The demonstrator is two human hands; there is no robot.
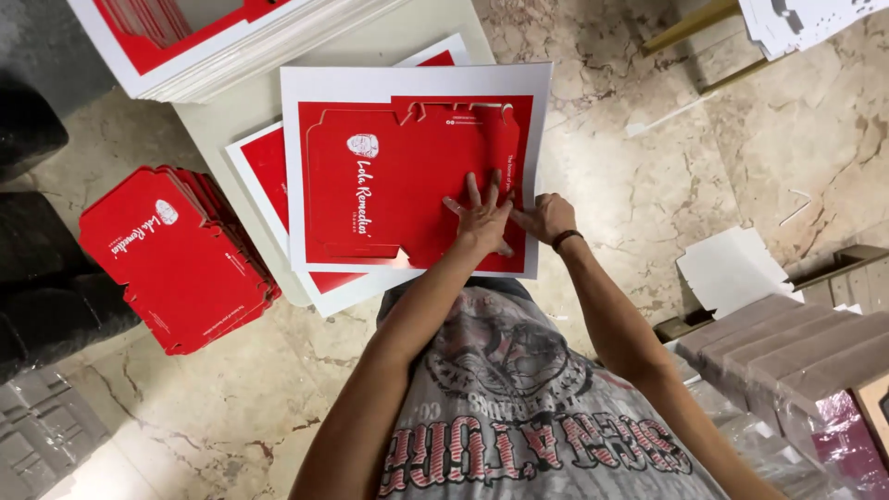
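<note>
Left hand (482, 220) spread flat, fingers fanned, pressing down on the red die-cut blank (407, 181) within the top printed sheet (417, 83); right hand (548, 218) loosely curled at the sheet's right edge, fingertips pinching or picking at the white margin just beside the red area, though exactly what sits between them too small to tell. Top printed sheet lying on a few more like it, slightly fanned, on the pale bench (241, 111), overhanging its near edge. Best done, judging from this: keep the flat palm close to the cut line so the blank stays put, peel the margin away slowly along the perforation, and watch the small tabs along the upper edge, likely the first to tear. Sheet itself: white border, large red rectangle, a box outline scored into it, a small white round emblem and white script lettering running sideways. To the upper left, a thick stack of uncut sheets (213, 46), white edges, red print on top. On the marble floor (648, 167) at left, a pile of red blanks (176, 259) already stripped out, same white emblem and script, edges staggered. At lower right, grey cardboard bundles (787, 343) side by side, one with a shiny purple wrap, and a loose white offcut (732, 268) just beyond. More white scrap pieces at the top right corner.
</note>
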